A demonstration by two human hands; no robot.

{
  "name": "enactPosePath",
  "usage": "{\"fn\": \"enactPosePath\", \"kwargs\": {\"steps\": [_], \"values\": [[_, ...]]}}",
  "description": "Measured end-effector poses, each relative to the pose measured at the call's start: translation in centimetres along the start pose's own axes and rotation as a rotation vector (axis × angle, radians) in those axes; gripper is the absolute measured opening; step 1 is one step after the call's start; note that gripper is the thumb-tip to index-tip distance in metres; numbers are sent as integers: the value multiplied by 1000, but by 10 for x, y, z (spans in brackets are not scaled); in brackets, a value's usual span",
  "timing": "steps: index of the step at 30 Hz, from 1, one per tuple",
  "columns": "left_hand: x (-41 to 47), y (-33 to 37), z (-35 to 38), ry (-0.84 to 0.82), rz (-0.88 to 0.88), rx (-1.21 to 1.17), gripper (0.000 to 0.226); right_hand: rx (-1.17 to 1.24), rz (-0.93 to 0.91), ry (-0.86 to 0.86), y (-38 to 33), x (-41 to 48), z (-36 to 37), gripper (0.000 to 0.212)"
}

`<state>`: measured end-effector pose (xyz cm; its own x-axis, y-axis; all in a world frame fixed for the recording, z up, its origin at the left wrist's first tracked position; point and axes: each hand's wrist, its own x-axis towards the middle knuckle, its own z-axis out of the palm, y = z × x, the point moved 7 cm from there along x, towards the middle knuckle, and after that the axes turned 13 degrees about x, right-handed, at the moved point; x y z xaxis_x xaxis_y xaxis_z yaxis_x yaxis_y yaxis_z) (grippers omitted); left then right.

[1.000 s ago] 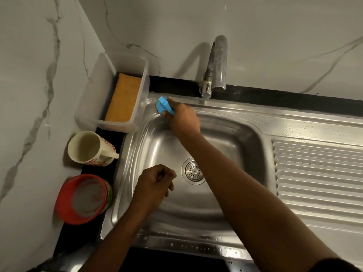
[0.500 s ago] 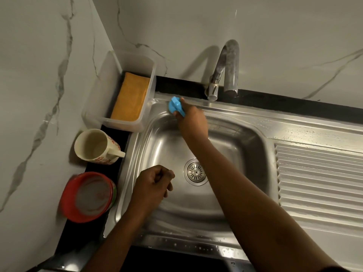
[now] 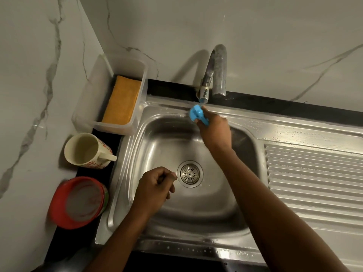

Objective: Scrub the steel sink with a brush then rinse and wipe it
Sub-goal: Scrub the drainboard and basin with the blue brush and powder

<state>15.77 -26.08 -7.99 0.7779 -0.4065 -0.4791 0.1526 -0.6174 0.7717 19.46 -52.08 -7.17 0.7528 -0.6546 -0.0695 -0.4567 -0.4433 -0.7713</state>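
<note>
Brush (image 3: 197,114) in R hand (image 3: 215,132), now rightward along sink (image 3: 129,154) back rim

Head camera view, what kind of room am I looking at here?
Most likely a home kitchen: a steel sink with a ridged drainboard, a tap at the marble wall, and a mug and cleaning cloth beside the basin.
</note>
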Motion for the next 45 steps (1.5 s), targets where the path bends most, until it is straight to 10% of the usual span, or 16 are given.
{"fn": "enactPosePath", "kwargs": {"steps": [11, 27, 45], "values": [[6, -2, -3, 17, -36, 18, 18, -113, -192, -175, -44, 22, 69, 57], [16, 30, 19, -35, 47, 1, 21, 165, 305, 425, 133, -3, -156, 46], [12, 59, -75, 346, 190, 251, 20, -25, -93, -170, -33, 6, 56, 61]]}}
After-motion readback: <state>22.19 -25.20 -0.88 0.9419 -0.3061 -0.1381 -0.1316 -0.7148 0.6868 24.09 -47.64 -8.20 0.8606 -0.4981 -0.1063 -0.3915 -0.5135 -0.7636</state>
